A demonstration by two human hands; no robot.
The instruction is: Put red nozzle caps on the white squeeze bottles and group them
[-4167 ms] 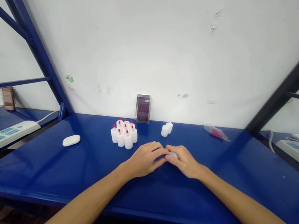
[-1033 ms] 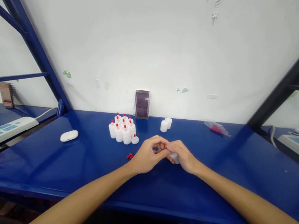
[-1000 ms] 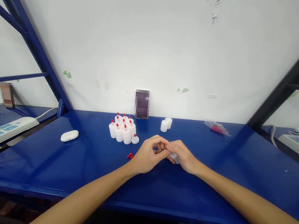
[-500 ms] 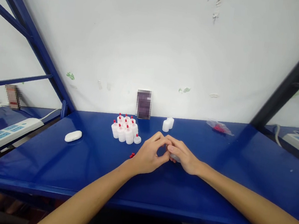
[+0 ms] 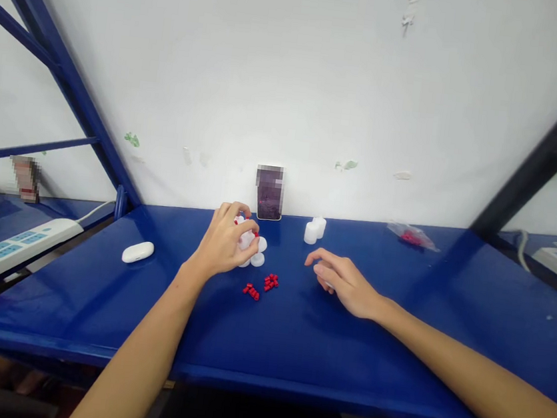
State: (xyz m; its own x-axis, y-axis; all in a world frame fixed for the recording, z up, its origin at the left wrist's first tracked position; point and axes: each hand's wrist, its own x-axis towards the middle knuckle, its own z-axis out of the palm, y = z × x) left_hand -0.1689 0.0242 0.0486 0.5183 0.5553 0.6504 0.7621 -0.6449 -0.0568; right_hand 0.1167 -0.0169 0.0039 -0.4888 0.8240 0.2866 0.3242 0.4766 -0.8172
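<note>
The left hand [image 5: 224, 240] is arching palm-down over white, red-tipped bottles [image 5: 245, 238], and I can't tell whether it's gripping one! Well apart from it, the right hand [image 5: 350, 285] is curling around a pale thing [image 5: 329, 284], mostly hidden, while bright red caps [image 5: 252, 292] are lying in two clumps between the hands.

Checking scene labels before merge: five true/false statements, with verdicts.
1. White material shows between the thumb and fingers of the left hand. True.
2. The right hand touches the left hand. False: the right hand is apart from it.
3. Small red pieces lie in two clusters. True.
4. The clear bag lies left of the phone. False: the clear bag lies right of the phone.
5. A white oval case lies left of both clusters. True.
</note>
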